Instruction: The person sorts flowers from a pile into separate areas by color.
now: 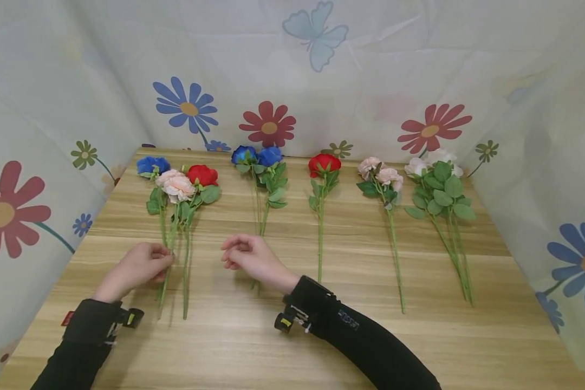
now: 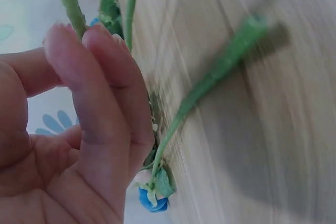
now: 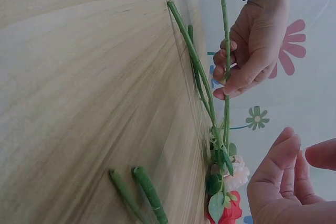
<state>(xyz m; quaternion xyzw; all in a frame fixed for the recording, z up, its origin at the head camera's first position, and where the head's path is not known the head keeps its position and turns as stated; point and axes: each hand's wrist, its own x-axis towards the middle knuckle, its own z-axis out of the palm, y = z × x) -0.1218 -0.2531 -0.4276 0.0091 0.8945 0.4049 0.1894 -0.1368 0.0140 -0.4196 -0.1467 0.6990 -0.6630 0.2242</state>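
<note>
My left hand [image 1: 141, 266] pinches the green stem of a pink artificial flower [image 1: 177, 187] at the table's left side. In the right wrist view that stem [image 3: 226, 30] runs between the left thumb and fingers, raised off the wood. A blue flower [image 1: 152, 165] and a red flower [image 1: 203, 175] lie on either side of the pink bloom. My right hand [image 1: 255, 261] hovers over the lower stems of two blue flowers [image 1: 270, 156], its fingers loosely bent and holding nothing. In the right wrist view the right hand [image 3: 281, 187] shows a gap between thumb and fingers.
Farther right on the wooden table [image 1: 273, 346] lie a single red rose [image 1: 324, 164], pale pink flowers [image 1: 389, 176] and white flowers [image 1: 441, 157] with leafy stems. A flower-printed curtain [image 1: 361, 81] hangs behind and along both sides.
</note>
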